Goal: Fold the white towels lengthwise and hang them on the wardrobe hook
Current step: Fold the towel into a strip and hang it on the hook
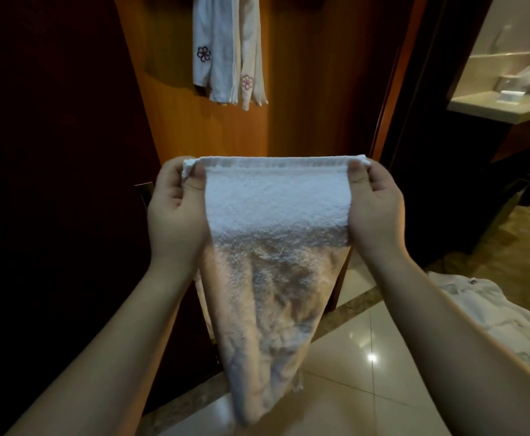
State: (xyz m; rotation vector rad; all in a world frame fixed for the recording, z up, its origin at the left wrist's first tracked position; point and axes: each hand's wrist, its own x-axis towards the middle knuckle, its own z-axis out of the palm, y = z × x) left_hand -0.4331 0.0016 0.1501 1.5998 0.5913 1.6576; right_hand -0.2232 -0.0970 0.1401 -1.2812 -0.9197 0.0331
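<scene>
You hold a white towel (pixel 276 215) stretched out in front of you, level at its top hem, with both hands raised at about the same height. Your left hand (pixel 175 209) pinches the top left corner, the thumb pressed on the near face of the cloth and the other fingers curled behind it, so a small fold of hem sticks out above the thumb. Your right hand (pixel 377 206) pinches the top right corner in the same way, thumb in front and fingers hidden behind the fabric. Between the two hands the hem runs taut and straight, and the rest of the towel hangs down toward you, narrowing to a loose point near the bottom of the view, with a frayed edge showing on its right side. Straight ahead stands the wooden wardrobe door (pixel 320 89), and on it, above your hands and well apart from them, hang folded towels (pixel 225 51) with small flower embroidery near their lower ends; what they hang from lies beyond the top edge of the view. On the glossy tiled floor (pixel 367 357) to your right lies a heap of white cloth (pixel 490 309). Farther right, a pale countertop (pixel 493 108) carries some blurred items.
</scene>
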